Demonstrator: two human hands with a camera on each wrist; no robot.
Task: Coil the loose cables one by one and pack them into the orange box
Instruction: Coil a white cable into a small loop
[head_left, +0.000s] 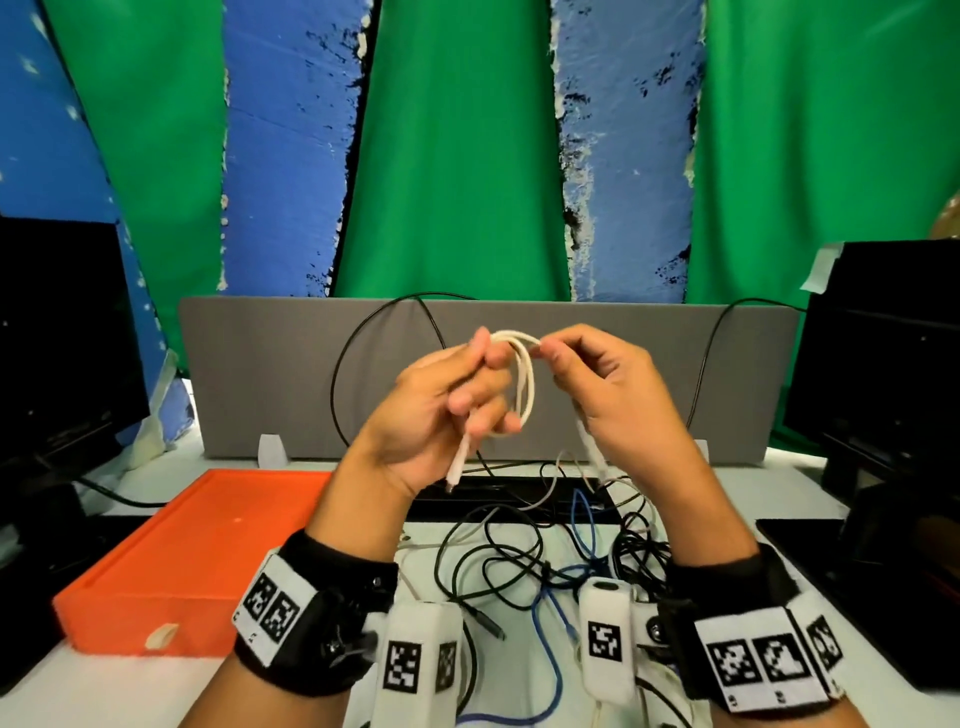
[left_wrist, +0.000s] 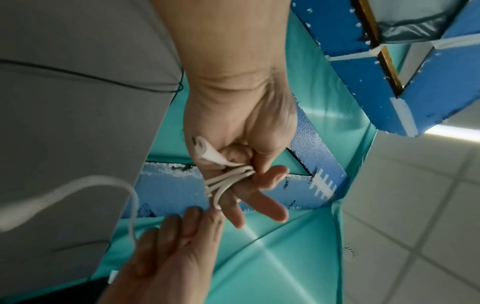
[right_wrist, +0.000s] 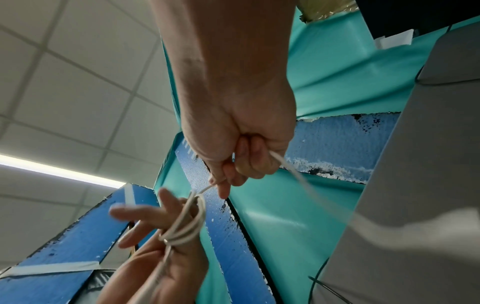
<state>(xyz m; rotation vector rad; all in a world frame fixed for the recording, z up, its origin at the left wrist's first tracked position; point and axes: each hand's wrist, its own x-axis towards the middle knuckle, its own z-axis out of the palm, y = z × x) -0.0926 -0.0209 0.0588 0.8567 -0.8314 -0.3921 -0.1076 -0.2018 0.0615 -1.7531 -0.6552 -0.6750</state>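
Observation:
A white cable (head_left: 525, 387) is held up above the table, wound in loops round the fingers of my left hand (head_left: 467, 387), whose thumb pinches the strands. One plug end hangs below that palm. My right hand (head_left: 563, 364) pinches the top of the loops, and the free tail drops from it toward the table. In the left wrist view the loops (left_wrist: 224, 182) wrap the left hand's fingers (left_wrist: 262, 197). The right wrist view shows my right hand (right_wrist: 233, 170) gripping the cable (right_wrist: 191, 222). The orange box (head_left: 171, 597) sits on the table at the left.
A tangle of black, blue and grey cables (head_left: 519, 558) lies on the white table under my hands. A grey divider panel (head_left: 249, 374) stands behind. Black monitors flank the table at the left (head_left: 52, 338) and the right (head_left: 883, 353).

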